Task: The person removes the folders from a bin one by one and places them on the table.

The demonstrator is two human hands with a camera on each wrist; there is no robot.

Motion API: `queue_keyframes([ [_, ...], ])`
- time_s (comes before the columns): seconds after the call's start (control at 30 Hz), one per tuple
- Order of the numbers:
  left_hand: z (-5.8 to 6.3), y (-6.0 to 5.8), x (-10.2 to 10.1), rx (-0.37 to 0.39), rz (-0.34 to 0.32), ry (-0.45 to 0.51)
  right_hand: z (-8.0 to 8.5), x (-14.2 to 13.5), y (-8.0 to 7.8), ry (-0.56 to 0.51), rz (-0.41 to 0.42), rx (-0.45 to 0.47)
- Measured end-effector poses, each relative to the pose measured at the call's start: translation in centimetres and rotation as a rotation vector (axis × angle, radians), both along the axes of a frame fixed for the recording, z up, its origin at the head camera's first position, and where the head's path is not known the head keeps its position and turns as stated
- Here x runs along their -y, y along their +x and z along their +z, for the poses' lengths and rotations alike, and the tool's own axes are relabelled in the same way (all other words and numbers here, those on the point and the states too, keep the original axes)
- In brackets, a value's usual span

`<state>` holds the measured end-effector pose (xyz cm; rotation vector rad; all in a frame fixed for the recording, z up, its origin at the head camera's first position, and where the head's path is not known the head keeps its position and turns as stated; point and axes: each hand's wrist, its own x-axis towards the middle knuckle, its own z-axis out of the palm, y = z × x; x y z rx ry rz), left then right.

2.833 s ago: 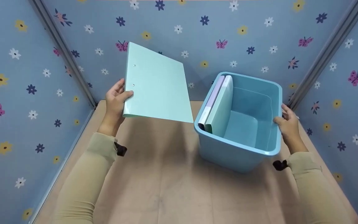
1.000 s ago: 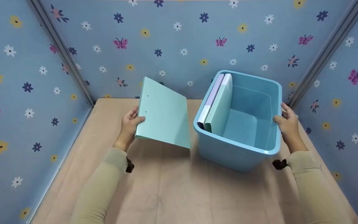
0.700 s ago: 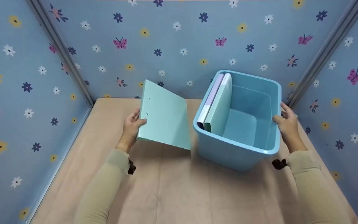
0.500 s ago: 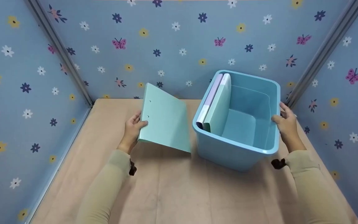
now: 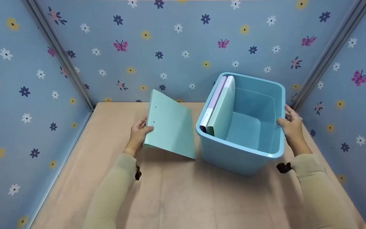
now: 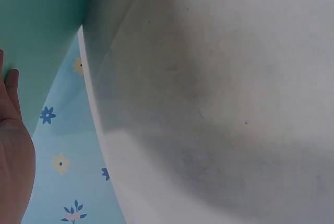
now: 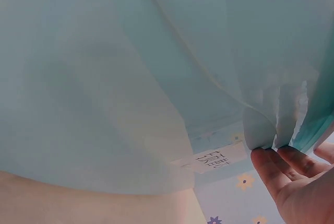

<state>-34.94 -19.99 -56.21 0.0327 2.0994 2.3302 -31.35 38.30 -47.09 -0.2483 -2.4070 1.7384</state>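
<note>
My left hand (image 5: 139, 135) grips the spine side of a mint-green ring binder (image 5: 172, 128), thumb on the front cover near two rivets. The binder is tilted, its lower right corner close to the table. In the left wrist view the fingers (image 6: 11, 93) lie along the green cover. At the right stands a blue plastic bin (image 5: 248, 151); my right hand (image 5: 292, 127) holds its right rim, thumb inside and fingers outside. Inside the bin, a lilac-and-white binder (image 5: 213, 103) and a mint-green binder (image 5: 226, 109) stand upright against the left wall.
The beige tabletop (image 5: 183, 197) is boxed in by blue walls (image 5: 183, 41) printed with flowers and butterflies. Grey posts mark the corners. Bin and binder stand near the back wall, with a narrow gap between them. A white label (image 7: 211, 160) shows beside the bin in the right wrist view.
My left hand has lowered the mint-green ring binder from in front of the back wall down toward the table, moving slightly right. My right hand stays on the bin's rim.
</note>
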Motion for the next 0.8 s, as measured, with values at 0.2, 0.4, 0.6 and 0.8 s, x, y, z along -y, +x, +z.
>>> queue_keyframes([
  [0.2,-0.4,-0.5,0.1,0.033,-0.021,-0.016,0.1,0.0,0.1,-0.009,0.006,0.006],
  [0.4,-0.8,-0.9,0.7,0.073,-0.039,-0.053,0.2,0.2,0.3,-0.006,0.007,0.007],
  [0.6,-1.0,-0.9,1.3,0.091,-0.045,-0.125,0.2,0.1,0.3,-0.004,0.009,0.002],
  [0.8,-1.3,-0.6,1.6,0.098,-0.014,-0.247,-0.1,0.0,0.0,0.029,-0.006,0.005],
])
